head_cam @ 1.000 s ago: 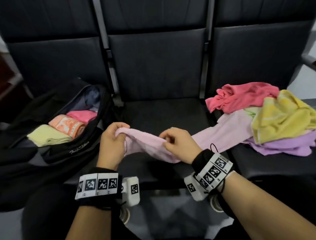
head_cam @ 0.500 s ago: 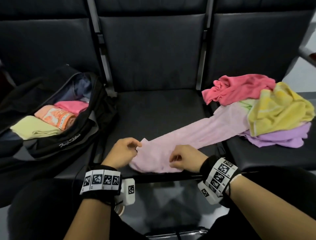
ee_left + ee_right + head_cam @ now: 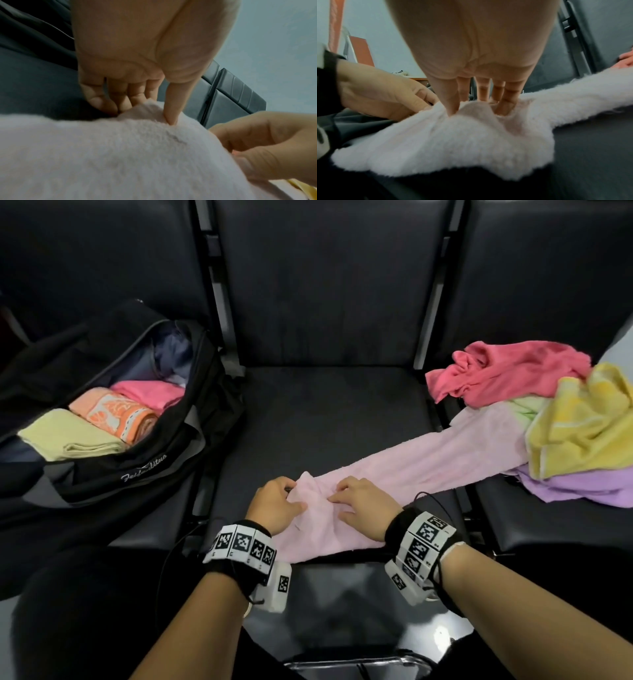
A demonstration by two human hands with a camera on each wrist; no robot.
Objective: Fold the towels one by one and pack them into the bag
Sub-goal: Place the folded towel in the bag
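Observation:
A pale pink towel (image 3: 411,460) lies stretched across the middle seat, from the pile at the right to the seat's front edge. My left hand (image 3: 291,495) pinches a raised fold at its near end; the left wrist view shows thumb and fingers (image 3: 123,104) closed on the cloth (image 3: 120,155). Just to the right, my right hand (image 3: 337,495) grips the same end, its thumb and fingers (image 3: 505,104) dug into a bunched ridge of towel (image 3: 453,142). An open black bag (image 3: 144,474) on the left seat holds three folded towels: pale yellow (image 3: 68,436), orange (image 3: 116,412), pink (image 3: 150,392).
On the right seat sit loose towels: a coral pink one (image 3: 507,371), a yellow one (image 3: 582,419), a purple one (image 3: 582,487) and a light green edge (image 3: 527,409). Dark seat backs (image 3: 325,285) rise behind. Bare seat cushion (image 3: 325,412) lies between bag and towel.
Both hands have come down and toward me, bringing the towel's end from the air onto the front of the middle seat. The towel now lies drawn out flat.

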